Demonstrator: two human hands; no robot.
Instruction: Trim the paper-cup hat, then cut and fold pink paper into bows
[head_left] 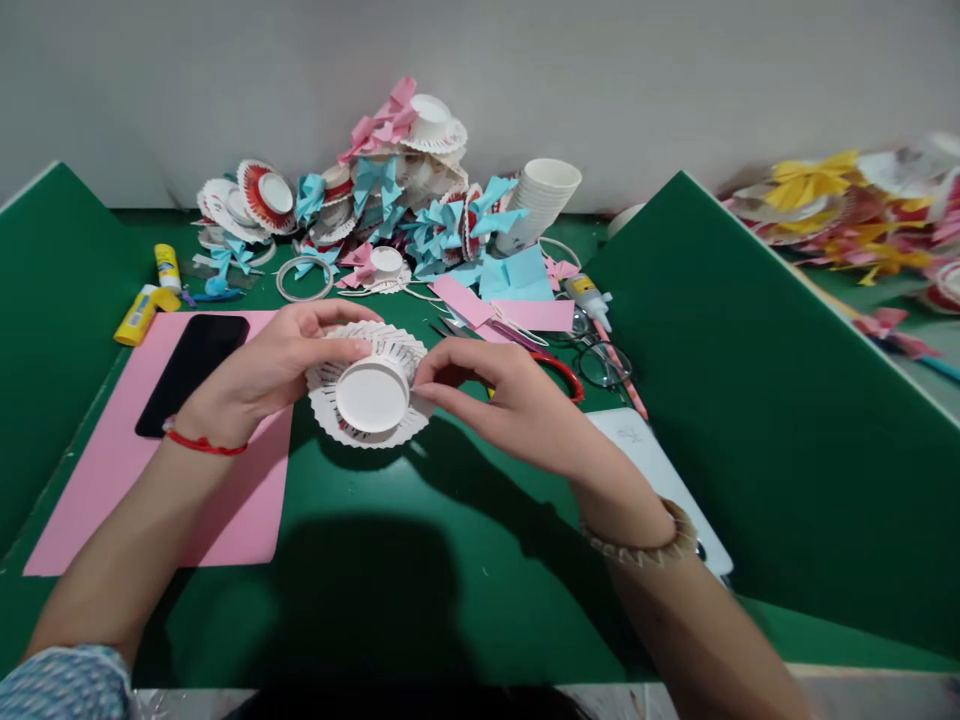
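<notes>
A paper-cup hat (373,396), white with a fringed, scalloped brim, is held above the green table with its round flat end facing me. My left hand (289,355) grips its upper left brim, thumb on top and fingers behind. At the right side, my right hand (491,395) pinches the brim edge close to the round part between thumb and forefinger. Behind my right hand lie scissors with red handles (562,372), partly hidden. Pink paper strips (517,312) are just beyond them.
Finished paper-cup hats with bows (390,195) pile against the wall, beside stacked paper cups (544,195). A black phone (193,370) rests on pink paper (247,500) at left. Glue sticks (136,315), glasses (604,362) and a white tablet-like device (660,480) lie around. Green partitions (765,400) flank the table.
</notes>
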